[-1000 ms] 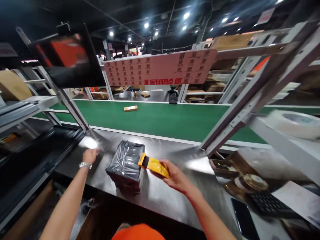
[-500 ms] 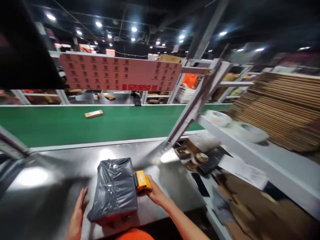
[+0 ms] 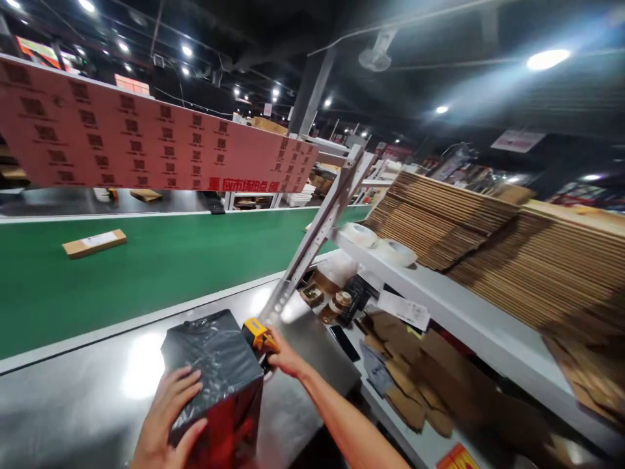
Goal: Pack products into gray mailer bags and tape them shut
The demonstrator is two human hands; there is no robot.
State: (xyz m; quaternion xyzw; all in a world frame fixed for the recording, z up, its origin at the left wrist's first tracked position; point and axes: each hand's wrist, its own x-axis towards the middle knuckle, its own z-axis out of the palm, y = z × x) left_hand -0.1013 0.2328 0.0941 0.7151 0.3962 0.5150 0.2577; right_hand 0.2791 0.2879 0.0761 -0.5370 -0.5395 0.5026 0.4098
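A box-shaped parcel wrapped in black plastic (image 3: pixel 215 358) sits on the shiny metal table (image 3: pixel 117 417), its near side reflecting red. My left hand (image 3: pixel 170 413) rests on the parcel's left side, fingers spread over the wrap and thumb toward the near face. Gripped in my right hand (image 3: pixel 286 355) is a yellow tape dispenser (image 3: pixel 258 333), held against or very close to the parcel's right edge. Whether tape is stuck to the wrap there I cannot tell.
Behind the table runs a green conveyor belt (image 3: pixel 195 254) carrying a flat brown box (image 3: pixel 95 243). To the right, a white shelf (image 3: pixel 459 293) holds tape rolls (image 3: pixel 395 253) and stacked cardboard (image 3: pixel 547 267). Below lie a keyboard (image 3: pixel 359 296) and a phone (image 3: pixel 344 343). A metal post (image 3: pixel 317 228) stands between.
My left hand has come from beside the parcel onto it. The tape dispenser is tilted differently at the parcel's right edge. The camera view has swung right.
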